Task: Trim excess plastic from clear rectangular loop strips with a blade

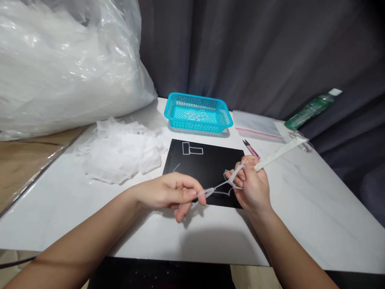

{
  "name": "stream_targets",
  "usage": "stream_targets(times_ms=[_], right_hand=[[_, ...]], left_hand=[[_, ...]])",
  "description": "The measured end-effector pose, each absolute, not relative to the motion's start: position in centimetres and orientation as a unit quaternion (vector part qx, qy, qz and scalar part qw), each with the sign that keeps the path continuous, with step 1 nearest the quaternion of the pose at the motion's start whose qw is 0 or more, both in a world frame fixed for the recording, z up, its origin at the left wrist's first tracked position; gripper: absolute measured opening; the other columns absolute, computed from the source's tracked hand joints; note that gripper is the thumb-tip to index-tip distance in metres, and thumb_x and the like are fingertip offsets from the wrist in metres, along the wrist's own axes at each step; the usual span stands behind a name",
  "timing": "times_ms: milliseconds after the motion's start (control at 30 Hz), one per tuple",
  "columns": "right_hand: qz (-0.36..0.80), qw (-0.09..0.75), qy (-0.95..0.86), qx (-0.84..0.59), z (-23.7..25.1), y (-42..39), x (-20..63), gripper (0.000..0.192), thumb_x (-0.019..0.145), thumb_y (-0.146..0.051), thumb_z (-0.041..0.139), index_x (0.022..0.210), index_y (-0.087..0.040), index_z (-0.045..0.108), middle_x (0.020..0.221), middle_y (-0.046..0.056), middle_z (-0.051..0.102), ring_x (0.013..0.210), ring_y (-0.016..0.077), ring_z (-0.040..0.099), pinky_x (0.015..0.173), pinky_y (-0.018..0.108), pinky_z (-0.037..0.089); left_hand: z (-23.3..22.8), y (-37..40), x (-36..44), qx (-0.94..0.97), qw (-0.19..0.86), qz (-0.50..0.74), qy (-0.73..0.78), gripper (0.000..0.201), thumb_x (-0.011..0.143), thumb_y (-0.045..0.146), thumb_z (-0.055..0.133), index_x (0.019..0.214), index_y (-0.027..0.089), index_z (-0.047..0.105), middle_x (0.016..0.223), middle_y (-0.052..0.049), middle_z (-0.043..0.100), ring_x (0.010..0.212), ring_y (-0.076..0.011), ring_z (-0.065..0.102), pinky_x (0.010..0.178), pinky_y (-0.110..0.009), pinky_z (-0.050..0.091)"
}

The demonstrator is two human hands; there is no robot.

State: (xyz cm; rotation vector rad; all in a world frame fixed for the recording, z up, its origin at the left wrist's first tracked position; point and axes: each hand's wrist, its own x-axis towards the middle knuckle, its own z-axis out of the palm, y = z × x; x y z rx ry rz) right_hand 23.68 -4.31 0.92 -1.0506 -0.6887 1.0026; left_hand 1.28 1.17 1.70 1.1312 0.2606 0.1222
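**Two hands pull a thin white strip over a black mat**

The left hand (168, 192) pinches one end of a thin white strip (221, 185) with its fingers closed on it. The right hand (251, 184) grips the other end, fingers curled around it. The strip is stretched between both hands, just above the near edge of a black mat (207, 164). The right hand also holds a long white ruler-like strip (279, 154) that sticks out to the right.

The mat lies flat on the white worktop (315, 208). On the mat there are small white outline pieces; one near the top (192, 149) looks like two boxes joined.

Behind the mat sits one blue basket (198, 112) with something white inside. To the right of the basket lies one clear zip bag (258, 125). One pair of pink snips (251, 149) lies just beside the right hand. One green bottle (313, 107) lies on its side at the far right.

To the left of the mat is one pile of white pieces (120, 152). Behind that is one very big clear plastic bag (66, 60) full of white stuff.

Nothing blocks the hands.
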Motion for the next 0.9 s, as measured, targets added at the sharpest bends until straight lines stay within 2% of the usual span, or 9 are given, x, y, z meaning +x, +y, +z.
stream_targets(times_ms=[133, 233, 333, 400, 467, 533, 667, 767, 900], right_hand=[[0.471, 0.649, -0.326, -0.5, 0.3, -3.9, 24.3, 0.036, 0.082, -0.05, 0.067, 0.076, -0.023, 0.043, 0.047, -0.013, 0.029, 0.038, 0.004, 0.024, 0.049, 0.019, 0.043], [0.562, 0.503, -0.408, -0.515, 0.0, -4.3, 25.0, 0.035, 0.086, -0.05, 0.061, 0.075, -0.022, 0.043, 0.05, -0.011, 0.031, 0.041, 0.0052, 0.027, 0.043, 0.017, 0.034], [0.641, 0.276, -0.532, -0.479, -0.1, -5.1, 25.5, 0.034, 0.089, -0.048, 0.057, 0.075, -0.019, 0.048, 0.06, -0.006, 0.042, 0.049, 0.0068, 0.037, 0.044, 0.018, 0.034], [0.675, 0.218, -0.558, -0.431, 0.1, -5.5, 25.4, 0.033, 0.089, -0.048, 0.057, 0.075, -0.019, 0.048, 0.066, -0.005, 0.043, 0.051, 0.0066, 0.037, 0.047, 0.019, 0.035], [0.693, 0.268, -0.536, -0.401, 0.3, -5.6, 25.1, 0.033, 0.091, -0.049, 0.054, 0.077, -0.02, 0.047, 0.062, -0.008, 0.038, 0.047, 0.0057, 0.031, 0.048, 0.02, 0.036], [0.669, 0.382, -0.49, -0.407, 0.4, -5.2, 24.8, 0.032, 0.092, -0.049, 0.053, 0.078, -0.021, 0.046, 0.055, -0.011, 0.032, 0.043, 0.0052, 0.025, 0.05, 0.021, 0.037], [0.548, 0.565, -0.398, -0.471, 0.3, -4.1, 24.8, 0.03, 0.089, -0.049, 0.059, 0.081, -0.021, 0.048, 0.053, -0.011, 0.037, 0.044, 0.006, 0.034, 0.057, 0.023, 0.042], [0.496, 0.548, -0.429, -0.519, 0.0, -3.9, 25.1, 0.033, 0.088, -0.052, 0.058, 0.084, -0.02, 0.055, 0.061, -0.005, 0.05, 0.055, 0.0096, 0.048, 0.058, 0.023, 0.042], [0.419, 0.474, -0.521, -0.573, -0.5, -4.4, 24.9, 0.038, 0.094, -0.053, 0.046, 0.094, -0.019, 0.063, 0.073, 0.001, 0.056, 0.068, 0.0144, 0.055, 0.067, 0.03, 0.046]], left_hand=[[2.4, 1.1, 0.8, 0.43, 0.846, 0.313, 0.045, 0.006, 0.088, 0.032, 0.066, 0.088, 0.027, 0.065, 0.06, 0.007, 0.062, 0.034, -0.0017, 0.023, 0.037, -0.013, 0.026], [3.5, 1.5, 0.5, 0.367, 0.797, 0.473, 0.076, 0.007, 0.086, 0.026, 0.068, 0.08, 0.03, 0.066, 0.107, 0.008, 0.07, 0.038, -0.0006, 0.016, 0.034, -0.012, 0.025], [4.5, 2.0, 0.1, 0.364, 0.727, 0.568, 0.127, 0.017, 0.091, 0.024, 0.06, 0.077, 0.031, 0.068, 0.14, 0.014, 0.05, 0.047, -0.0017, 0.03, 0.039, -0.011, 0.034], [4.9, 2.3, 0.0, 0.364, 0.702, 0.595, 0.143, 0.02, 0.092, 0.024, 0.057, 0.077, 0.031, 0.068, 0.144, 0.015, 0.045, 0.061, -0.0024, 0.046, 0.053, -0.012, 0.045], [4.9, 2.4, 0.0, 0.351, 0.71, 0.592, 0.149, 0.019, 0.091, 0.023, 0.057, 0.076, 0.03, 0.068, 0.14, 0.012, 0.049, 0.079, -0.0056, 0.057, 0.069, -0.017, 0.051], [4.8, 2.3, 0.1, 0.332, 0.739, 0.567, 0.147, 0.013, 0.086, 0.024, 0.061, 0.074, 0.026, 0.066, 0.133, 0.005, 0.055, 0.09, -0.01, 0.06, 0.078, -0.023, 0.053], [4.0, 1.5, 0.7, 0.318, 0.8, 0.495, 0.119, 0.013, 0.075, 0.03, 0.071, 0.069, 0.022, 0.063, 0.12, -0.003, 0.062, 0.086, -0.0128, 0.061, 0.074, -0.025, 0.052], [3.4, 1.0, 1.2, 0.309, 0.828, 0.459, 0.097, 0.018, 0.076, 0.036, 0.073, 0.071, 0.023, 0.063, 0.115, -0.002, 0.066, 0.078, -0.0097, 0.06, 0.073, -0.023, 0.051], [3.0, 0.5, 1.8, 0.291, 0.846, 0.434, 0.105, 0.016, 0.077, 0.031, 0.075, 0.079, 0.022, 0.063, 0.106, -0.003, 0.07, 0.065, -0.006, 0.055, 0.066, -0.019, 0.05]])
